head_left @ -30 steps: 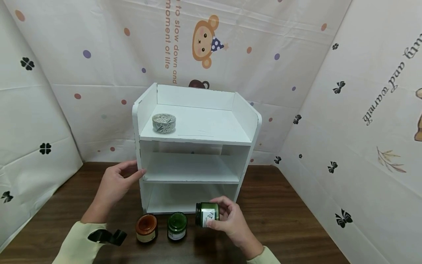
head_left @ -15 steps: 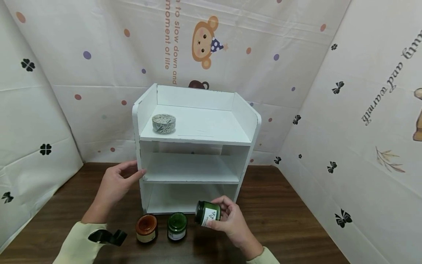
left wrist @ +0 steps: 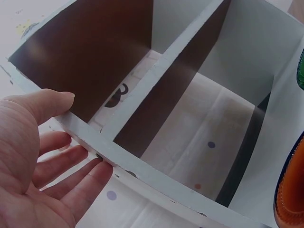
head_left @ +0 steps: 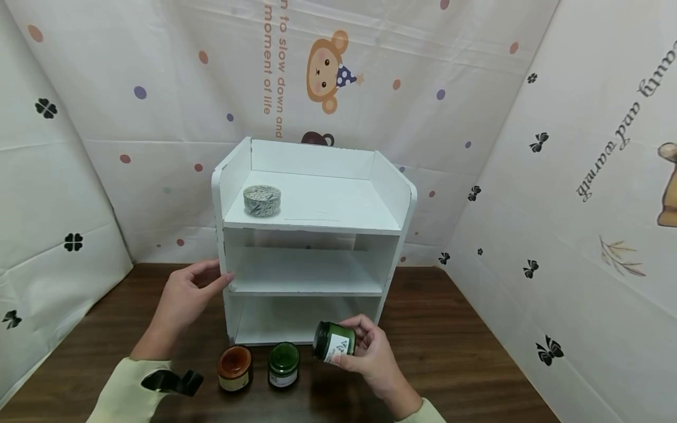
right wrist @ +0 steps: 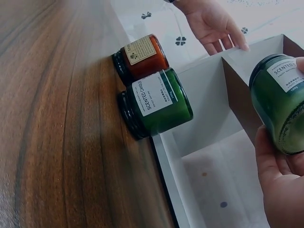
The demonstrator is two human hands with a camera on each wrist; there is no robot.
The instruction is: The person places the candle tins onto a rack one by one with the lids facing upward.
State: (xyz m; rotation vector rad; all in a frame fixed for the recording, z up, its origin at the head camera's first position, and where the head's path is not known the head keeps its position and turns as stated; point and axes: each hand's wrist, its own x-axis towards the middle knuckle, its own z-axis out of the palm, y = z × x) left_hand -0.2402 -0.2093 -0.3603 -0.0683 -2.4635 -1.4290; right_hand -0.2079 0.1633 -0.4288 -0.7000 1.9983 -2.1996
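Note:
My right hand (head_left: 370, 352) holds a green glass scented candle jar (head_left: 338, 342) tilted on its side above the table, dark lid end to the left. In the right wrist view its white label faces the camera. A second green scented candle (head_left: 284, 364) and an amber candle jar (head_left: 234, 367) stand lid-down on the table, side by side, before the white shelf (head_left: 312, 228). My left hand (head_left: 185, 299) grips the shelf's left side panel; in the left wrist view the thumb lies at its front edge and the fingers touch its outer face.
A round patterned tin (head_left: 262, 201) sits at the left of the shelf's top level. Below are two white compartments. The dark wood table (head_left: 455, 352) extends on both sides, with printed white cloth (head_left: 174, 117) hanging behind and at the sides.
The right hand has tipped the green candle slightly, so its lid end has turned and its label slants more. The left hand and the standing candles stay put. The head view shifts slightly.

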